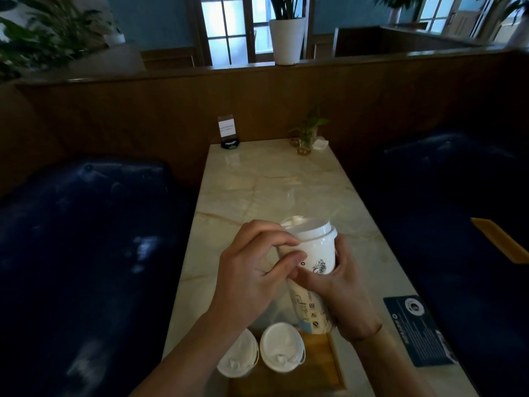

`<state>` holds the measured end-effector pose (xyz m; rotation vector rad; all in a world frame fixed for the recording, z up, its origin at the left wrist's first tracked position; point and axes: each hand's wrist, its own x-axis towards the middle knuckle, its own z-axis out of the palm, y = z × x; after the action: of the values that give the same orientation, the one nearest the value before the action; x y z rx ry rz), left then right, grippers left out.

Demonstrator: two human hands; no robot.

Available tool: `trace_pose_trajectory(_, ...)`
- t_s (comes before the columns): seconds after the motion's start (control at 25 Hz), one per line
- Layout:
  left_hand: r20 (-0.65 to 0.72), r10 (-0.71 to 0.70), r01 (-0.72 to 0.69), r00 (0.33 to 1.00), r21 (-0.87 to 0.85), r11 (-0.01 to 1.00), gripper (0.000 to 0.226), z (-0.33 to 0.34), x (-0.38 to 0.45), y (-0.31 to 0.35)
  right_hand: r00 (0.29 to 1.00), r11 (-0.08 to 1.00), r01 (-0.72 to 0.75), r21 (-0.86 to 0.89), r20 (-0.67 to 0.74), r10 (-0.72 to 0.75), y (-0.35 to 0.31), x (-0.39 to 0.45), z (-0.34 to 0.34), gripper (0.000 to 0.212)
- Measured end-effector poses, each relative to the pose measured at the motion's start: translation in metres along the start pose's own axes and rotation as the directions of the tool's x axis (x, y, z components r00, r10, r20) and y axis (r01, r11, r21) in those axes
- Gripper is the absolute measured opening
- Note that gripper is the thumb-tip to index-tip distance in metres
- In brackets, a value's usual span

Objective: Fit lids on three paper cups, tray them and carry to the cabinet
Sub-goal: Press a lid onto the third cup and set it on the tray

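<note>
My right hand (340, 285) grips the third cup (312, 279) above the tray's (323, 356) far edge; my left hand (257, 270) pinches its lid (310, 229). Risk: uneven rim pressure leaves the lid unseated, spilling in transit.

Wooden tray (320, 353) cut off at bottom edge; table sign (226, 129) text perhaps too small.

The marble-look table (266, 179) is showing a glossy, veined, polished top; the paper cup (316, 262) is looking matt white with printed marks; its lid (310, 229) and the 2 lidded cups (259, 352) at the near edge are showing smooth plastic; the tray (320, 365) is looking like satin wood.
</note>
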<state>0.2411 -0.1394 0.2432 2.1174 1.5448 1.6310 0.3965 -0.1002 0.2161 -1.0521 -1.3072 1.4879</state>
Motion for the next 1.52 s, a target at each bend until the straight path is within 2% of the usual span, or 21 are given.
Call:
trace_pose_trajectory(0.12,0.009,-0.021,0.021,1.000,-0.025,0.999,0.019,-0.002,-0.004,0.000,0.993,0.989,-0.079,0.125,0.092,0.067,0.001,-0.002,-0.002,0.081)
trace_pose_trajectory(0.24,0.027,-0.063,0.064,0.998,-0.051,0.997,0.018,-0.002,-0.007,-0.002,0.982,0.977,-0.137,0.164,0.154,0.112,0.002,-0.004,-0.004,0.084)
trace_pose_trajectory(0.4,0.029,-0.099,0.100,0.995,-0.061,0.993,0.017,-0.002,-0.013,-0.007,0.982,0.984,-0.153,0.089,0.123,0.141,0.009,-0.003,-0.002,0.100)
trace_pose_trajectory(0.52,0.017,-0.107,0.107,0.994,-0.021,0.994,0.019,0.001,-0.014,-0.010,0.988,0.995,-0.092,-0.026,0.123,0.095,0.017,0.003,-0.001,0.089)
trace_pose_trajectory(0.6,0.018,-0.091,0.090,0.996,0.039,0.995,0.019,0.006,-0.013,-0.011,0.998,0.988,-0.017,-0.154,0.063,0.027,0.024,0.007,0.001,0.077)
trace_pose_trajectory(0.68,0.004,-0.021,0.021,1.000,0.116,0.993,0.019,0.013,-0.015,-0.010,0.998,0.967,0.042,-0.252,-0.035,-0.052,0.030,0.009,0.006,0.076)
trace_pose_trajectory(0.8,-0.023,0.080,-0.076,0.996,0.152,0.985,0.018,0.018,-0.015,-0.009,0.985,0.964,0.095,-0.247,-0.120,-0.127,0.035,0.008,0.011,0.076)
trace_pose_trajectory(0.92,-0.022,0.135,-0.129,0.991,0.179,0.975,0.017,0.016,-0.016,-0.008,0.976,0.973,0.102,-0.209,-0.167,-0.138,0.030,0.004,0.009,0.075)
trace_pose_trajectory(1.08,-0.047,0.160,-0.150,0.986,0.166,0.975,0.016,0.007,-0.019,-0.004,0.990,0.977,0.084,-0.195,-0.098,-0.105,0.017,-0.003,0.004,0.086)
trace_pose_trajectory(1.24,-0.064,0.153,-0.149,0.986,0.066,0.987,0.015,0.000,-0.021,-0.003,1.000,0.996,0.028,-0.083,-0.002,-0.029,0.009,-0.008,-0.001,0.078)
trace_pose_trajectory(1.4,-0.058,0.132,-0.132,0.990,0.017,0.991,0.013,-0.003,-0.023,-0.005,0.984,0.998,-0.048,0.039,0.174,0.041,0.002,-0.010,-0.007,0.083)
trace_pose_trajectory(1.52,-0.054,0.119,-0.117,0.991,0.038,0.992,0.013,-0.004,-0.024,-0.009,0.977,0.995,-0.089,0.040,0.196,0.080,0.004,-0.007,-0.008,0.093)
